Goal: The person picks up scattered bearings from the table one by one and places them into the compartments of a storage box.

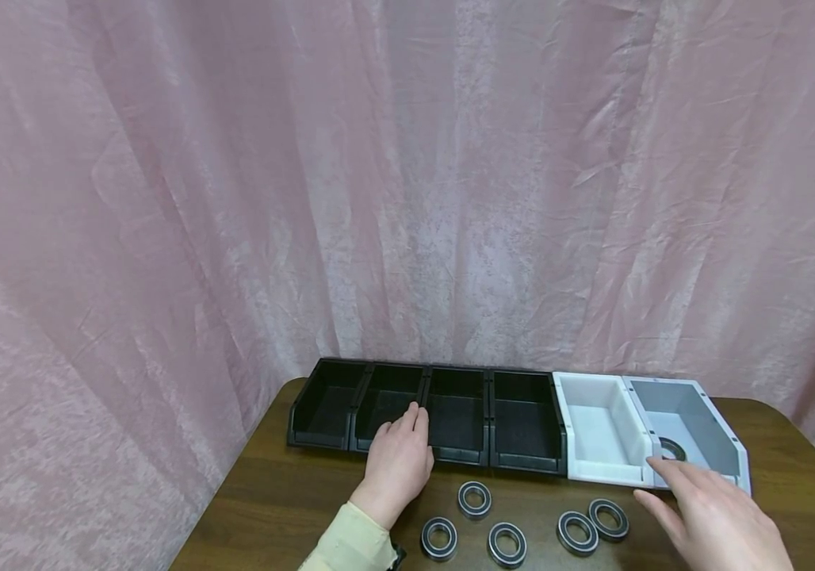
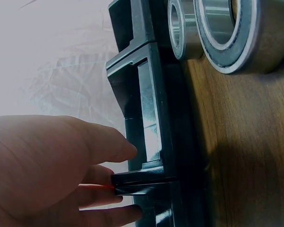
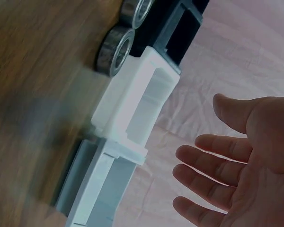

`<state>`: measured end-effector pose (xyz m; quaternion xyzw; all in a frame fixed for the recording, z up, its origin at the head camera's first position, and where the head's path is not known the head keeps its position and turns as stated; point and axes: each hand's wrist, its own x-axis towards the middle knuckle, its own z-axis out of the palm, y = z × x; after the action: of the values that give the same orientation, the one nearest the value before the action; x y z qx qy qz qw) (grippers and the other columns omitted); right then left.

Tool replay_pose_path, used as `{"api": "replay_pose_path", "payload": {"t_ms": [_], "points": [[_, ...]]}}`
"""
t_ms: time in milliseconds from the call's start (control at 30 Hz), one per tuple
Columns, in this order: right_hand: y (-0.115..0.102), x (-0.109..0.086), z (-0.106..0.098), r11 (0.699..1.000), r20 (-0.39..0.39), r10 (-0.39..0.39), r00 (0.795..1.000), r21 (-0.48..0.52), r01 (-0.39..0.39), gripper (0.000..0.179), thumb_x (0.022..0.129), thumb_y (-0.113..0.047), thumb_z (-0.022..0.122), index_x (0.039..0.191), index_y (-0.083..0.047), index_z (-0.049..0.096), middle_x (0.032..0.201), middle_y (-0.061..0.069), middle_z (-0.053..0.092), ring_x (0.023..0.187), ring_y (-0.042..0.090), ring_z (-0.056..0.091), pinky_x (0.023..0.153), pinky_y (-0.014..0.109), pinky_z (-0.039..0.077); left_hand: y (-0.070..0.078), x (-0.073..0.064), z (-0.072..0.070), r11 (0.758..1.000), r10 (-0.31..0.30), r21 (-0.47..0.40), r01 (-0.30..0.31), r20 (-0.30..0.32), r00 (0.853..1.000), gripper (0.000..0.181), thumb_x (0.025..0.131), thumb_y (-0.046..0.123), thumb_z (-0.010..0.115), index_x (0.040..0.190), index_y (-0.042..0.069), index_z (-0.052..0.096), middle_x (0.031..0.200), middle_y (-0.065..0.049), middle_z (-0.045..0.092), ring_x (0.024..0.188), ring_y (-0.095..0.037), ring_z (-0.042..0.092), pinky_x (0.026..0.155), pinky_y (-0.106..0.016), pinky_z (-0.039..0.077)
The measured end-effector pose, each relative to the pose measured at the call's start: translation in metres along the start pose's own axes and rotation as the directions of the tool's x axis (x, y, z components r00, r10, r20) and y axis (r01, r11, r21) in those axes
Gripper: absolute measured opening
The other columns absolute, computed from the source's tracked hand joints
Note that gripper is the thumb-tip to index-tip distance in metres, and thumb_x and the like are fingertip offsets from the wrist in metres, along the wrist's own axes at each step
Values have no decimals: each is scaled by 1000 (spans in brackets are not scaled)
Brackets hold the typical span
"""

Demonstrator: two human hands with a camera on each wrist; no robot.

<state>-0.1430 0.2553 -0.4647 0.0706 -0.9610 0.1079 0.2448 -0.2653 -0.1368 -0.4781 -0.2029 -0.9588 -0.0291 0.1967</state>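
Note:
My left hand (image 1: 398,464) reaches over the front of the black bins (image 1: 456,412), at the divider between two of them. Its fingers are extended and hold nothing visible; in the left wrist view the fingertips (image 2: 128,150) overlap the bin's edge. My right hand (image 1: 717,515) is spread beside the front of the grey bin (image 1: 700,412), thumb apart from the fingers, its palm bare in the right wrist view. A ball bearing (image 1: 673,449) lies inside the grey bin, partly behind the front wall. Several more bearings, such as one bearing (image 1: 475,490) near the left hand, lie flat on the table.
A white bin (image 1: 596,424) stands between the black bins and the grey one, all in one row. Two bearings touch or overlap, the rear bearing (image 1: 617,530) right of its neighbour. A pink curtain (image 1: 450,198) hangs behind the wooden table (image 1: 250,507).

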Motion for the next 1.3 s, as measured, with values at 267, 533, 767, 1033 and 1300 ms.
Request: {"api": "replay_pose_path", "payload": {"t_ms": [267, 533, 767, 1033, 1300], "points": [[-12, 7, -3, 991, 272, 130, 954, -23, -129, 61, 97, -51, 83, 133, -2, 74, 125, 25, 74, 113, 52, 70, 89, 71, 57, 0, 0, 0, 1000, -4, -9, 4, 11, 1000, 59, 95, 24, 88, 144, -2, 68, 150, -21, 67, 122, -30, 75, 105, -52, 59], [-20, 9, 3, 986, 394, 163, 904, -35, -162, 65, 96, -60, 80, 130, -5, 76, 125, 22, 75, 112, 48, 72, 91, 68, 58, 0, 0, 1, 1000, 0, -6, 0, 3, 1000, 60, 94, 24, 88, 144, -3, 68, 149, -21, 67, 122, -30, 75, 105, -52, 59], [-26, 10, 11, 985, 445, 165, 880, -35, -168, 60, 96, -57, 80, 129, -6, 76, 119, 16, 77, 110, 43, 73, 91, 66, 59, 0, 0, 2, 1000, 7, -18, -7, -14, 1000, 60, 94, 23, 89, 143, -3, 68, 149, -21, 67, 122, -30, 75, 104, -53, 60], [-32, 10, 20, 979, 486, 199, 851, -59, -195, 60, 94, -60, 82, 121, -7, 78, 111, 11, 77, 103, 38, 73, 90, 66, 60, 0, 0, 1, 1000, 12, -7, -12, -26, 1000, 60, 93, 23, 89, 143, -3, 69, 148, -21, 67, 121, -30, 75, 103, -52, 60], [-31, 7, 24, 979, 499, 196, 844, -53, -196, 56, 93, -59, 83, 118, -9, 79, 105, 3, 75, 97, 32, 73, 88, 63, 61, -1, 0, 2, 1000, 10, -15, -10, -23, 1000, 59, 93, 22, 89, 143, -3, 69, 148, -21, 67, 121, -30, 75, 104, -52, 60]]}}
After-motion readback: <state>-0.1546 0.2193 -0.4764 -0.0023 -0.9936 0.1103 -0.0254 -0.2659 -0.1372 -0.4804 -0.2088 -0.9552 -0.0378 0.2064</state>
